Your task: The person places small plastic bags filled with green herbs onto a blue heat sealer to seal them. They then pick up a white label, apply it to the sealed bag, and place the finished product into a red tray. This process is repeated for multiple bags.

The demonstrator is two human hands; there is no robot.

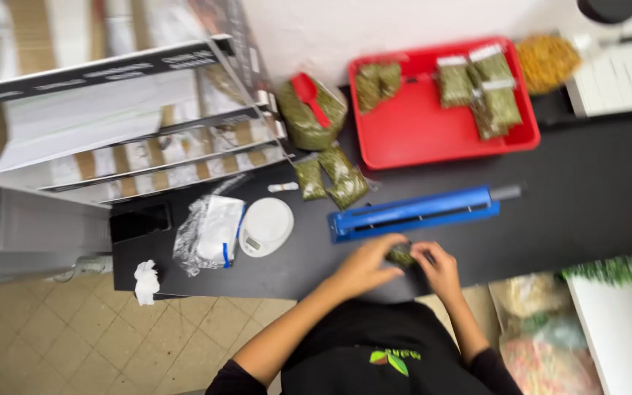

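Both my hands meet at the near edge of the black table [587,190], holding a small clear packet of green dried herb [402,254] between them. My left hand [366,262] grips its left side, my right hand [437,265] its right side. Just beyond the hands lies a long blue heat sealer [412,213]. Left of it sits a round white scale [266,225] and a stack of empty clear bags [212,232]. Three filled herb packets [330,175] lie past the sealer.
A red tray [418,124] holds several filled herb packets at the back. A large open bag of green herb with a red scoop [309,110] stands beside it. A crumpled white tissue [145,281] sits at the table's left corner. Shelving fills the left.
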